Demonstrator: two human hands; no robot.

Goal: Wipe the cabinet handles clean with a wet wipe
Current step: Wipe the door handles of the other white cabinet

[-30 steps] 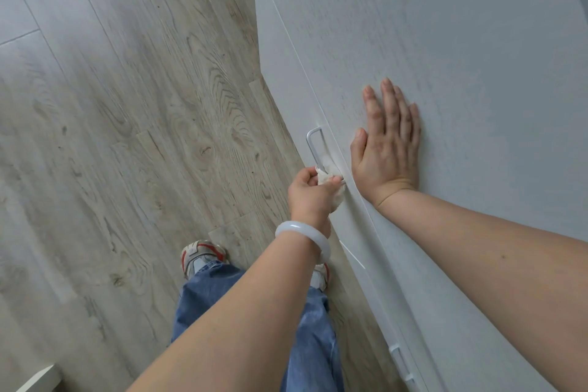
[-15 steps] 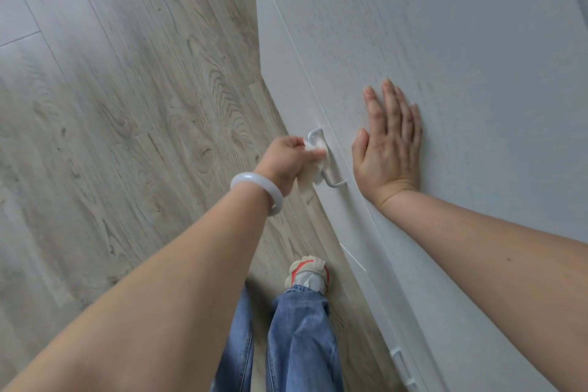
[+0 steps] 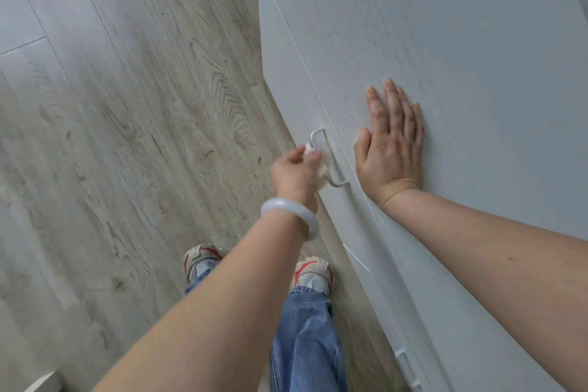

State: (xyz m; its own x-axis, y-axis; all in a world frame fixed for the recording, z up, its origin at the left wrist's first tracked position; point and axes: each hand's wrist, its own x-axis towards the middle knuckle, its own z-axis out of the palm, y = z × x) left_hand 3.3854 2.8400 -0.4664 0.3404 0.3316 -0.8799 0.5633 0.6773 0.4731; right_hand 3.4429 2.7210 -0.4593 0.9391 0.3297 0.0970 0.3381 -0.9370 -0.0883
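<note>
Left hand [image 3: 296, 173] clamped on a wadded wet wipe [image 3: 318, 165], pressed against the middle of a metal cabinet handle [image 3: 324, 156]; mid-bar hidden behind wipe and fingers, only both bent ends showing. Right hand [image 3: 389, 149] just beyond, flat, fingers spread straight on the cabinet top [image 3: 461, 57]. White bangle [image 3: 291, 215] behind the grip. Second handle [image 3: 407, 367] nearer, cut off at the frame's edge.

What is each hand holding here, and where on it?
The left hand pinches a bunched wet wipe against the handle. The right hand holds nothing, flat on the cabinet.
</note>
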